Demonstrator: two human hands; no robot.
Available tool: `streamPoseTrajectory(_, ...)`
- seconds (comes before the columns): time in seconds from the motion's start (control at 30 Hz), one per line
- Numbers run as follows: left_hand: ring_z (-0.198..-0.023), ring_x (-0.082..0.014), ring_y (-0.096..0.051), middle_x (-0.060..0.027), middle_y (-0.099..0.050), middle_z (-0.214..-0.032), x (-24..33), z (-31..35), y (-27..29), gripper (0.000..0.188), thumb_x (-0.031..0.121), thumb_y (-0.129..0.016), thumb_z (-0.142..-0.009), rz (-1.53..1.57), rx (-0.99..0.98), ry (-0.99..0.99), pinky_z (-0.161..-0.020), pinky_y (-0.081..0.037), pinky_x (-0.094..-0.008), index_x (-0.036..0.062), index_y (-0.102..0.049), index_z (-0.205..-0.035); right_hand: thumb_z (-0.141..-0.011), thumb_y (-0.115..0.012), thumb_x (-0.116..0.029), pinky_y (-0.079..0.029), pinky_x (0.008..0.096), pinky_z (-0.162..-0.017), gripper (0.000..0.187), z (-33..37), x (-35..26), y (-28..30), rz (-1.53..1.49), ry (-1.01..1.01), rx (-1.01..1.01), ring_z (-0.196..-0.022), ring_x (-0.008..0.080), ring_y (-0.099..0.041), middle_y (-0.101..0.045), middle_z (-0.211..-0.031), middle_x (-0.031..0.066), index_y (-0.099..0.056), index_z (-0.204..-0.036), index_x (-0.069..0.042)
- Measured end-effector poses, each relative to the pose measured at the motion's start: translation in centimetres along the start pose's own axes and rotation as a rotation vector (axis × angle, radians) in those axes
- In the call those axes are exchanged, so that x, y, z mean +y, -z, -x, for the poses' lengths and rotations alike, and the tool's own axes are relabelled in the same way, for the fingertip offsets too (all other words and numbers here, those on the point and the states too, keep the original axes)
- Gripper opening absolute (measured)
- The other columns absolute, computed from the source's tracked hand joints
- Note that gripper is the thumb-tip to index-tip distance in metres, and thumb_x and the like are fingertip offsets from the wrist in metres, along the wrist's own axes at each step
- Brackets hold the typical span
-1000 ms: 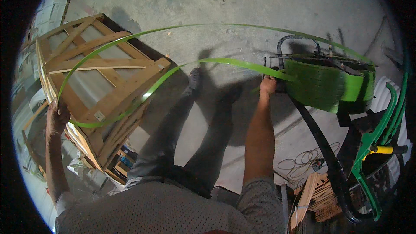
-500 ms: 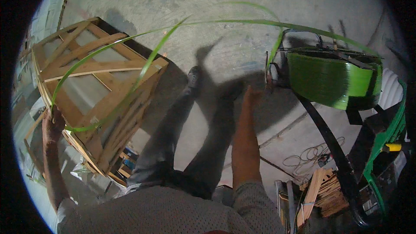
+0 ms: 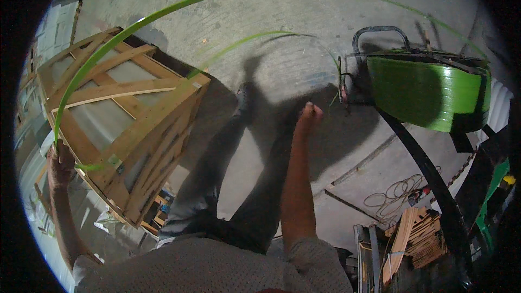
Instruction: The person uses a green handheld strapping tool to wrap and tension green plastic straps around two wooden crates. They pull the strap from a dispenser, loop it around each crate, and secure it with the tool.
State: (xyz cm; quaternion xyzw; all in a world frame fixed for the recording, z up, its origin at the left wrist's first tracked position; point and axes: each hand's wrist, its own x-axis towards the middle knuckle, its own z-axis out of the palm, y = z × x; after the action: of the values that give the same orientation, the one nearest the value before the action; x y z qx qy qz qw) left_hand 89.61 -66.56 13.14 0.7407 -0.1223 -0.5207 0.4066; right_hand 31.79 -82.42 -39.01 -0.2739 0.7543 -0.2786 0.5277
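Note:
My left hand [image 3: 61,161] is closed around a green strap [image 3: 168,9] at the left, beside a wooden crate [image 3: 147,87]. From that hand the strap rises in a wide arc over the crate and floor to a reel of green strap [image 3: 401,95] at the right. A second, thinner stretch of strap curves lower across the crate, partly blurred, and comes down close to the reel's stand. My right hand [image 3: 310,115] is held out over the floor, left of the reel, with its fingers curled in; no strap shows in it.
The reel sits on a dark metal frame with a bent handle [image 3: 381,30] and a long black leg [image 3: 423,171]. Bundled wood strips [image 3: 420,239] lie at the lower right, near a coiled cord [image 3: 386,195] on the floor. Chains hang at the far left.
The strap's arc has swung higher and wider. My left hand has moved slightly left and lower. My right hand has drawn a little up and left, its fingers now curled.

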Motion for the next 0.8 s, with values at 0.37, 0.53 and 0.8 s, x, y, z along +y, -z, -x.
streamPoseTrajectory(0.37,-0.041,-0.0053,-0.030,0.0071,-0.034,-0.057,0.3,0.6,-0.7,0.028,0.036,-0.050,-0.097,-0.044,0.097,-0.009,-0.039,-0.026,-0.0231,0.0163,-0.042,-0.079,-0.089,-0.056,-0.042,-0.048,0.0458,-0.084,0.045,-8.1,-2.2,0.5,0.800,-0.029,0.071,-0.096,0.0334,-0.062,-0.064,-0.102,0.0174,-0.056,-0.109,-0.001)
streamPoseTrajectory(0.53,-0.042,-0.0053,-0.031,0.0073,-0.033,-0.057,0.6,0.4,-1.3,0.031,0.036,-0.049,-0.098,0.017,0.164,-0.023,-0.040,-0.027,-0.0224,0.0166,-0.040,-0.076,-0.094,-0.044,-0.036,-0.048,0.0472,-0.083,0.036,-5.5,7.5,2.1,1.097,0.098,-0.274,-0.096,0.0325,-0.062,-0.062,-0.110,0.0160,-0.059,-0.106,-0.006)
streamPoseTrajectory(0.8,-0.043,-0.0056,-0.030,0.0070,-0.032,-0.056,4.5,-0.7,-4.6,0.034,0.037,-0.044,-0.100,0.100,0.041,0.008,-0.039,-0.027,-0.0217,0.0178,-0.038,-0.072,-0.091,-0.050,-0.031,-0.047,0.0477,-0.087,0.037,12.4,12.8,12.7,1.193,0.171,-0.261,-0.099,0.0389,-0.058,-0.058,-0.114,0.0194,-0.057,-0.117,-0.005)
